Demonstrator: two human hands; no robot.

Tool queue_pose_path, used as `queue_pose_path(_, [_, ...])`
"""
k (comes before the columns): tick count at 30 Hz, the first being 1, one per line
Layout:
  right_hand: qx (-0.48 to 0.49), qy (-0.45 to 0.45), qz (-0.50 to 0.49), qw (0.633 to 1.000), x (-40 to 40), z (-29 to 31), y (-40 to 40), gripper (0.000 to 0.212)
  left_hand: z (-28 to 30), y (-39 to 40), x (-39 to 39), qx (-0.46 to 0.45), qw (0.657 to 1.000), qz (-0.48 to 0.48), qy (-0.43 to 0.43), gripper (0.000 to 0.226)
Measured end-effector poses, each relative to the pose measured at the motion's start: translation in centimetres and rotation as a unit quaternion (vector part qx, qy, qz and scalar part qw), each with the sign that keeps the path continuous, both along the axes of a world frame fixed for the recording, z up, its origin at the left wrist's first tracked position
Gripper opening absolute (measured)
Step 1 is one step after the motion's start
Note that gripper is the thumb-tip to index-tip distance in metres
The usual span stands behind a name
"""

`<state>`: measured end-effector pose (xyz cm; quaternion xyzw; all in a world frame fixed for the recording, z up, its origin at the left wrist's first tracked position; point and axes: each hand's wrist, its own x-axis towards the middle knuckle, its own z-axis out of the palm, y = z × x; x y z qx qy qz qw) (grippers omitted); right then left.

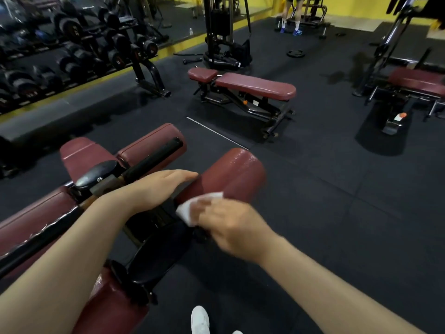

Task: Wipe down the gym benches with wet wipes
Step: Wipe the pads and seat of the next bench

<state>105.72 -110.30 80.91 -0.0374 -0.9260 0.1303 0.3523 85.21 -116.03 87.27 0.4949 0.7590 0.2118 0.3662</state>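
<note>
Now – wiping step | right hand (228, 227) fingers clamped on wet wipe (192, 208), pressed at near end of maroon roller pad (231, 174) | left hand (159, 186) flat, fingers straight, steadying pad | next – likely sweep along the pad; flat bench (255, 85) beyond looks untouched.

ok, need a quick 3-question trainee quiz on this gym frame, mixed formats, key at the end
1. True or false: the right hand holds the white wet wipe against the maroon padded roller.
2. Multiple choice: the left hand is A) gripping a dumbbell, B) resting flat with straight fingers by the roller's near end, C) out of view.
3. Fill in: beyond the roller, the maroon adjustable flat bench stands on the dark rubber ____.

Key: 1 true; 2 B; 3 floor.
</note>
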Motion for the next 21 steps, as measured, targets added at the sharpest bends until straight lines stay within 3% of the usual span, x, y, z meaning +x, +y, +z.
queue_pose_path(2, [0.012,-0.009,0.034,0.999,0.6,-0.3,0.7,0.036,0.0,-0.2,0.3,0.001,1.0,-0.019,0.001,0.064])
queue_pose_path(4, [-0.045,0.039,-0.088,0.994,1.5,-0.5,4.1,0.037,-0.6,-0.4,0.4,-0.009,1.0,-0.024,0.019,0.067])
queue_pose_path(6, [-0.107,0.065,-0.244,0.962,2.3,0.1,6.6,0.035,-1.2,-0.6,0.3,-0.018,1.0,-0.011,0.018,0.064])
queue_pose_path(7, [-0.128,0.064,-0.265,0.954,2.1,0.2,6.5,0.035,-1.3,-0.6,0.3,-0.024,0.999,-0.009,0.02,0.061])
queue_pose_path(8, [-0.121,0.068,-0.246,0.959,1.5,0.3,5.5,0.036,-1.3,-0.6,0.3,-0.028,0.999,-0.008,0.024,0.058])
queue_pose_path(10, [-0.051,0.045,-0.107,0.992,0.4,0.2,2.1,0.033,-1.0,-0.7,0.3,-0.03,0.999,-0.008,0.032,0.048])
queue_pose_path(13, [0.012,-0.028,0.031,0.999,0.8,0.1,0.8,0.035,-0.2,-1.0,0.7,-0.001,0.999,-0.021,0.027,0.048])
queue_pose_path(15, [-0.047,-0.001,-0.045,0.998,1.8,0.1,4.1,0.037,-0.2,-1.1,1.2,0.015,0.998,-0.051,0.045,0.044])
queue_pose_path(18, [-0.119,0.036,-0.257,0.958,2.9,0.6,7.5,0.038,-0.7,-1.3,1.5,0.011,0.993,-0.085,0.086,0.047])
queue_pose_path(19, [-0.11,0.037,-0.254,0.96,2.5,0.3,7.0,0.038,-0.9,-1.3,1.3,0.007,0.993,-0.084,0.086,0.048])
queue_pose_path(21, [-0.059,0.028,-0.118,0.991,1.2,0.0,3.9,0.038,-1.3,-1.2,0.7,-0.015,0.993,-0.073,0.088,0.05])
